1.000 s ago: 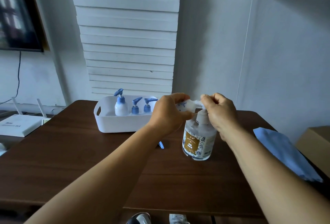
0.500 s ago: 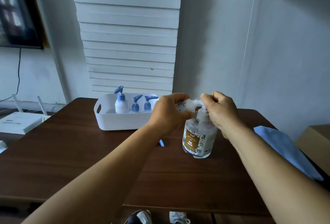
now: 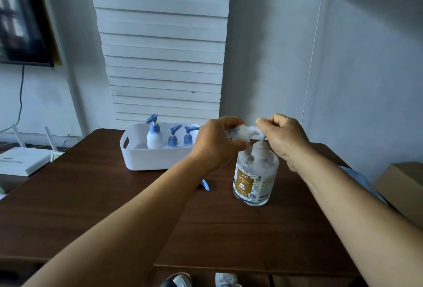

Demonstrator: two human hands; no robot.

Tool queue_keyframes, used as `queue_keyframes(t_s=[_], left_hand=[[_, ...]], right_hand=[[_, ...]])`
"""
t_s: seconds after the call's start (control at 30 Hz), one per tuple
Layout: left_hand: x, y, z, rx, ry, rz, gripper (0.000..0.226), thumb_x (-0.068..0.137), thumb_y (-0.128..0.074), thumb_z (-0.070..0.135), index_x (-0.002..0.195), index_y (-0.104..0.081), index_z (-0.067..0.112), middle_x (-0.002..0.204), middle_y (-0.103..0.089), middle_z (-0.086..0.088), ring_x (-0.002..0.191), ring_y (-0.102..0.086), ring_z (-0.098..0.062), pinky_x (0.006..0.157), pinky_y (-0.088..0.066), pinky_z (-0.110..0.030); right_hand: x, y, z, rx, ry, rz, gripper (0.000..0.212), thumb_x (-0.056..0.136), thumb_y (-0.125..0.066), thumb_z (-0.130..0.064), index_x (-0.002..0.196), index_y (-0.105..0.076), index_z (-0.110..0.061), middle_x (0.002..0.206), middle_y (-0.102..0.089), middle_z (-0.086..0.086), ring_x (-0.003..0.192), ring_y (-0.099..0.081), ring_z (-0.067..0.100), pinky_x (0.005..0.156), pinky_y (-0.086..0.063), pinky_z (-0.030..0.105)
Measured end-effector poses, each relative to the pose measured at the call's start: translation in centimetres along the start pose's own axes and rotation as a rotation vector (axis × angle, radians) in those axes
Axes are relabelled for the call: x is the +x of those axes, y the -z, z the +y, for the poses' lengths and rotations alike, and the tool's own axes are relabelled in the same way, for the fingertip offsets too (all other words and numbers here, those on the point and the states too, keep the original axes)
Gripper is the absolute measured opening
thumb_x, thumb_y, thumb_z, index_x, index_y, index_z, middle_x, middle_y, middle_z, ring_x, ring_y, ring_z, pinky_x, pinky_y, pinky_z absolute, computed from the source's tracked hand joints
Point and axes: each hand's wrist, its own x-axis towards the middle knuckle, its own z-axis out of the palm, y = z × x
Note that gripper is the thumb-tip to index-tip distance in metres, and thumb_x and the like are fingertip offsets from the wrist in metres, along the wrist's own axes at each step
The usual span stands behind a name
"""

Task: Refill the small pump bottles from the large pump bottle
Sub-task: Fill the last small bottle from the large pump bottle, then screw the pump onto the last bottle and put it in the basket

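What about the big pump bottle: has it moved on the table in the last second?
No. The large pump bottle keeps the same gap right of the white basket.

Dim, bluish, soft light, perhaps from the left; wide-angle bending at edges.

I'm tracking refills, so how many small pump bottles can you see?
4: three stand in the white bin, at left, middle and right; one, uncapped, is in the left hand.
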Motion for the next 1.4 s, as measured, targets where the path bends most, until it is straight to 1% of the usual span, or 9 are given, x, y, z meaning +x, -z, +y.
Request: queue_keyframes(t_s=[0.1, 0.27, 0.4, 0.5, 0.67, 0.77, 0.9, 1.27, 1.4], left_hand=[[0.0, -0.1, -0.2, -0.004, -0.004, 0.001, 0.048, 0.068, -0.081, 0.022, 0.113, -0.065, 0.02, 0.104, -0.069, 0.005, 0.09, -0.063, -0.008, 0.076, -0.043, -0.014], [-0.4, -0.4, -0.6, -0.02, 0.014, -0.003, 0.051, 0.068, -0.081, 0.02, 0.116, -0.064, 0.019, 0.107, -0.069, 0.004, 0.095, -0.064, -0.009, 0.085, -0.047, -0.018], [0.1, 0.0, -0.1, -0.013, -0.006, -0.004, 0.048, 0.069, -0.08, 0.02, 0.115, -0.064, 0.02, 0.106, -0.069, 0.006, 0.092, -0.062, -0.007, 0.076, -0.04, -0.013], [0.1, -0.2, -0.3, -0.012, 0.0, -0.007, 0.046, 0.069, -0.079, 0.022, 0.113, -0.065, 0.02, 0.104, -0.069, 0.007, 0.091, -0.062, -0.007, 0.07, -0.039, -0.007], [-0.3, -0.6, -0.8, -0.043, 0.025, -0.005, 0.047, 0.067, -0.081, 0.023, 0.112, -0.066, 0.019, 0.104, -0.07, 0.005, 0.094, -0.064, -0.009, 0.081, -0.044, -0.015], [-0.4, -0.7, -0.8, -0.081, 0.046, -0.001, 0.047, 0.067, -0.081, 0.021, 0.111, -0.065, 0.019, 0.102, -0.069, 0.004, 0.089, -0.062, -0.008, 0.082, -0.046, -0.017], [-1.1, -0.6, -0.4, -0.254, 0.132, -0.041, 0.039, 0.07, -0.08, 0.014, 0.105, -0.064, 0.018, 0.099, -0.069, 0.0, 0.089, -0.065, -0.015, 0.087, -0.054, -0.032], [-1.7, -0.4, -0.4, -0.52, 0.219, -0.121, 0.034, 0.078, -0.074, 0.01, 0.11, -0.064, 0.011, 0.1, -0.069, -0.005, 0.082, -0.065, -0.013, 0.073, -0.055, -0.021], [-1.9, -0.3, -0.7, -0.665, 0.279, -0.141, 0.027, 0.081, -0.07, 0.011, 0.108, -0.064, 0.011, 0.103, -0.07, -0.01, 0.088, -0.067, -0.019, 0.082, -0.055, -0.028]], right_hand=[[-0.4, -0.5, 0.4, 0.055, -0.022, 0.02, 0.035, 0.091, -0.054, -0.033, 0.061, -0.046, -0.016, 0.059, -0.048, -0.003, 0.058, -0.045, 0.01, 0.052, -0.035, 0.025], [-0.7, -1.1, 1.0, 0.07, -0.069, 0.006, 0.034, 0.091, -0.054, -0.036, 0.066, -0.047, -0.014, 0.062, -0.049, 0.0, 0.06, -0.044, 0.013, 0.053, -0.034, 0.027], [-0.1, 0.1, 0.1, 0.056, -0.037, -0.035, 0.031, 0.091, -0.055, -0.035, 0.068, -0.05, -0.014, 0.062, -0.049, -0.002, 0.06, -0.044, 0.01, 0.055, -0.036, 0.026], [-0.2, -0.4, 0.5, 0.067, -0.047, 0.002, 0.034, 0.092, -0.054, -0.035, 0.065, -0.048, -0.015, 0.061, -0.049, -0.003, 0.06, -0.045, 0.01, 0.053, -0.036, 0.025], [-0.7, -1.0, 1.2, 0.091, -0.07, 0.016, 0.033, 0.091, -0.054, -0.036, 0.067, -0.048, -0.013, 0.063, -0.049, 0.002, 0.062, -0.044, 0.014, 0.054, -0.034, 0.027], [-0.9, -0.9, 1.3, 0.13, -0.082, 0.037, 0.036, 0.09, -0.055, -0.037, 0.064, -0.047, -0.014, 0.061, -0.048, 0.001, 0.059, -0.042, 0.013, 0.053, -0.033, 0.028], [-1.0, -0.9, 0.7, 0.13, -0.101, 0.051, 0.035, 0.091, -0.053, -0.039, 0.067, -0.052, -0.013, 0.064, -0.052, 0.002, 0.061, -0.045, 0.013, 0.053, -0.034, 0.027], [-0.8, -0.9, 0.4, 0.174, -0.113, 0.079, 0.038, 0.093, -0.052, -0.041, 0.069, -0.055, -0.011, 0.063, -0.053, 0.004, 0.059, -0.047, 0.015, 0.054, -0.036, 0.026], [-0.8, -1.0, 0.3, 0.172, -0.12, 0.089, 0.042, 0.093, -0.052, -0.041, 0.076, -0.059, -0.003, 0.068, -0.054, 0.007, 0.061, -0.046, 0.017, 0.054, -0.035, 0.026]])
